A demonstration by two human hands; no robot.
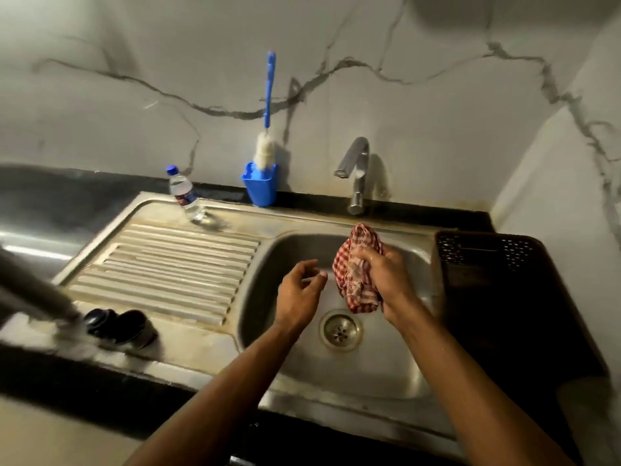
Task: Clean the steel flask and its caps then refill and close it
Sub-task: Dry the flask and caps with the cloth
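Head view looks down on a stainless steel sink (396,375) with a ribbed draining board (161,267) on its left. Hardest to read is the long steel flask (33,290), a blurred grey shape lying across the lower left edge of the frame and cut off by it; its mouth end comes near the two dark round caps (119,326), which sit side by side on the front of the draining board, their details too smeared to make out.

Over the basin, the right hand (386,277) grips one bunched red-and-white checked cloth (356,267), fingers curled into its folds. The left hand (300,292) hovers just beside the cloth, holding nothing, fingers loosely bent and apart. Below them lies one round metal drain (340,329).

At the back stands one clear plastic water bottle with a blue cap (184,193), on the rim of the draining board. One blue plastic holder (260,186) against the marbled wall carries one blue-handled bottle brush with white bristles (267,129), upright. One chrome tap (354,173) rises behind the basin. On the right, one dark perforated plastic basket (487,253) sits in shadow, its contents impossible to see.
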